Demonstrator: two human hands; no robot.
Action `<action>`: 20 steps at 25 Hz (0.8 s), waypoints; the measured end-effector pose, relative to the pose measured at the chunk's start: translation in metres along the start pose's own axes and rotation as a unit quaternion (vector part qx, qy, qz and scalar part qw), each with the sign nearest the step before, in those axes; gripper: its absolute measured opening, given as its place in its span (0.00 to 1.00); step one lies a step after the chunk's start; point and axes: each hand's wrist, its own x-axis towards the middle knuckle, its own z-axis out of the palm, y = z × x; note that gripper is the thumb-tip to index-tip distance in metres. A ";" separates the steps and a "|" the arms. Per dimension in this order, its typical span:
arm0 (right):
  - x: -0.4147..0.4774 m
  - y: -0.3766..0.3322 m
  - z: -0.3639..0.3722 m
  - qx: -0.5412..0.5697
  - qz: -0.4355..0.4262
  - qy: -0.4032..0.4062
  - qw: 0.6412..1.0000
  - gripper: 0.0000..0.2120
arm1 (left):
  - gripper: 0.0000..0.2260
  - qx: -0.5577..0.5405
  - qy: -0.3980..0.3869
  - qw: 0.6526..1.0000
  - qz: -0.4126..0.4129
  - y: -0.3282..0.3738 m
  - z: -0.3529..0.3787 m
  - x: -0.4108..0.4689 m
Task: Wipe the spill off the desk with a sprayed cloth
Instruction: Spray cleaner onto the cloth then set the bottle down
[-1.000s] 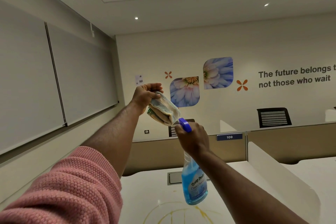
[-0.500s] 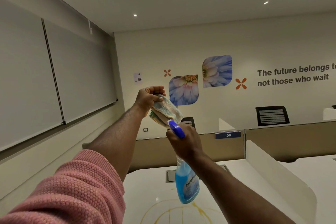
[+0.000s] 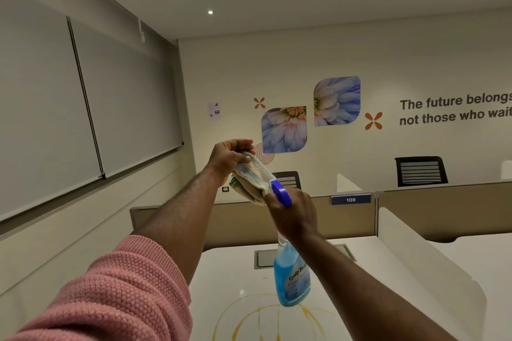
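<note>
My left hand (image 3: 228, 158) holds a bunched, pale cloth (image 3: 253, 178) up at chest height. My right hand (image 3: 295, 213) grips the neck of a spray bottle (image 3: 292, 277) filled with blue liquid; its blue nozzle (image 3: 281, 192) points at the cloth and almost touches it. Below both hands, a yellow spill (image 3: 266, 315) of curved streaks lies on the white desk (image 3: 221, 279).
A white divider panel (image 3: 421, 263) stands along the desk's right side. A grey cable hatch (image 3: 264, 259) sits at the desk's back, before a tan partition (image 3: 241, 219) labelled 109. Black chairs (image 3: 419, 171) stand beyond it. Window blinds (image 3: 83, 108) cover the left wall.
Both hands have kept the same grip, the nozzle staying close to the cloth. The bottle and hands have shifted slightly within the view as my head moved.
</note>
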 end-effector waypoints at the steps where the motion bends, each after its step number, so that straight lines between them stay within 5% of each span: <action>1: -0.002 0.002 0.003 0.003 0.004 0.001 1.000 0.13 | 0.19 0.001 0.001 1.000 -0.003 -0.003 -0.001 0.000; 20: -0.089 0.041 0.111 0.052 0.085 -0.100 0.990 0.07 | 0.18 0.011 0.126 0.981 -0.149 -0.119 -0.080 -0.104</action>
